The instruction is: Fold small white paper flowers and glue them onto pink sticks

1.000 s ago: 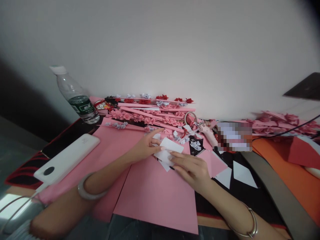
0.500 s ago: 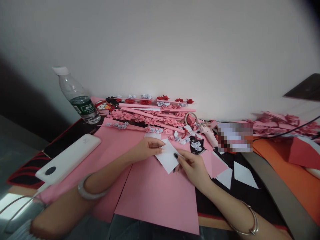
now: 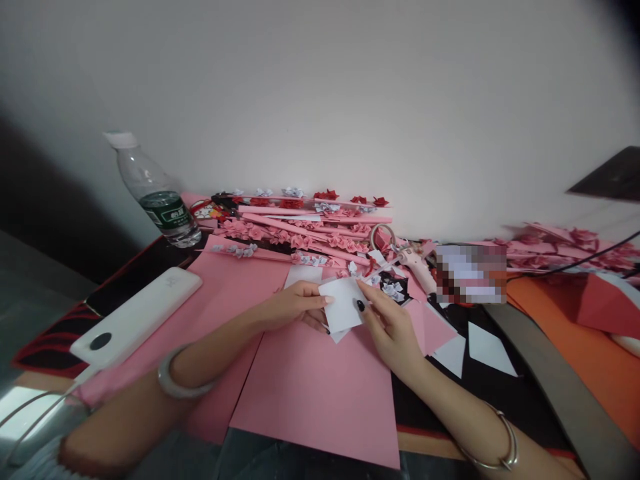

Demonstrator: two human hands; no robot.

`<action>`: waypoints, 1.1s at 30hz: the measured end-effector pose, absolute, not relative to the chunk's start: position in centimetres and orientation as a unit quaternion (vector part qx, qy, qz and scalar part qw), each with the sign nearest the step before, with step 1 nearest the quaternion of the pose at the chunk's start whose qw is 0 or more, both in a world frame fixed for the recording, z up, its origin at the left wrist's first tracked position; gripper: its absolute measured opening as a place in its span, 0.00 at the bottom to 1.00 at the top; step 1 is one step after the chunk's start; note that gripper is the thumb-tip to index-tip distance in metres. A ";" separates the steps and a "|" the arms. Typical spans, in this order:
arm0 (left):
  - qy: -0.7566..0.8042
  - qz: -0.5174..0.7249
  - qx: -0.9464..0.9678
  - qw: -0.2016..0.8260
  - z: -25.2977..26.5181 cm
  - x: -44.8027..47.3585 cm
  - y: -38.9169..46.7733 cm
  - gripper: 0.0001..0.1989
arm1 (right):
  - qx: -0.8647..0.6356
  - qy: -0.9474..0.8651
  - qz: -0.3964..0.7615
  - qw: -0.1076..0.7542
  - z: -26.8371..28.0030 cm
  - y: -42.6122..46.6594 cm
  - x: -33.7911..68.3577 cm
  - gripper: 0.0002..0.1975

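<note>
Between my hands is a small white square of paper (image 3: 344,305), held above a large pink sheet (image 3: 315,400). A second white corner pokes out beneath its lower edge. My left hand (image 3: 300,307) pinches the left edge, thumb on top and fingers underneath. On the right edge, my right hand (image 3: 387,323) has its thumb over the paper and its index finger along the upper corner. Behind the hands lie pink paper stems (image 3: 305,230) with folded flowers in pink, red and white.
A water bottle (image 3: 160,200) and a white power bank (image 3: 137,317) stand and lie at the left. To the right are a pink glue gun (image 3: 417,270), a tape roll (image 3: 383,237), white paper pieces (image 3: 493,350) and orange paper (image 3: 565,320).
The white paper has turned from a diamond pose to nearly square-on, and a second corner now shows below it. My left fingers have moved underneath it.
</note>
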State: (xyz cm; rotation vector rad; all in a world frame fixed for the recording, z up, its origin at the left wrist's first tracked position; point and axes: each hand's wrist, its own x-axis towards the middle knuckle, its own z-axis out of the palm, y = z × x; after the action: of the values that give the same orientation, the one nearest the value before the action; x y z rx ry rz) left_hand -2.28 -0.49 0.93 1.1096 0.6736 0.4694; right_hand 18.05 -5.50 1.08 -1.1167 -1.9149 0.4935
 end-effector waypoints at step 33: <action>0.217 0.227 0.425 0.849 1.6 -1.9 -1.1 0.09 | -0.319 -0.882 0.145 0.315 0.4 -3.9 19.1 0.25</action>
State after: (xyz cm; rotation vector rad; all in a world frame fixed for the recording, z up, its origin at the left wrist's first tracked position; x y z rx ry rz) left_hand -1.93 -1.07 1.56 0.8953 0.4580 0.4789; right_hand 19.11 -3.87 0.38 -0.8413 -2.3241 0.3822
